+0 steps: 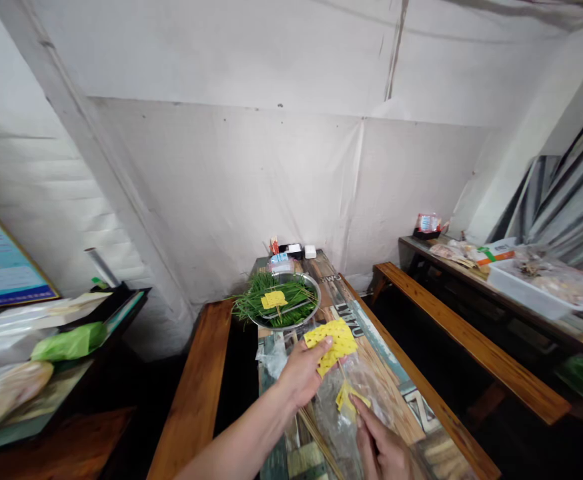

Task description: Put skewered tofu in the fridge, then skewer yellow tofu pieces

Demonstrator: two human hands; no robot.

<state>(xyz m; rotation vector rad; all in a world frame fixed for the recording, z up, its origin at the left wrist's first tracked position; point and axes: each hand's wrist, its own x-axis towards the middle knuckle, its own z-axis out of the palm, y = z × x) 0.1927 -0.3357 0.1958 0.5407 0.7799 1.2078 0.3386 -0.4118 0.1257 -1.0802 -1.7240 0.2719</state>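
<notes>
My left hand (304,373) is closed on a flat yellow sheet (332,345) full of small holes, with the thumb on top. Below and right of it, my right hand (381,437) is closed in a pinch; a thin bamboo skewer (341,368) runs from near the fingertips toward the sheet's lower edge. Next to the right fingertips a smaller yellow piece (345,399) lies over a clear plastic bag (329,407). Several loose bamboo skewers (319,440) lie between the forearms. Beyond the hands, a skewered yellow piece (274,300) rests on long green leaves (254,297) in a metal bowl (316,308).
The narrow patterned table (371,333) stands between wooden benches (196,387). A small white box (310,251) sits at its wall end. On the right table is a white tub (526,290) with bagged goods. At left, a green bag (69,341) lies among other bags.
</notes>
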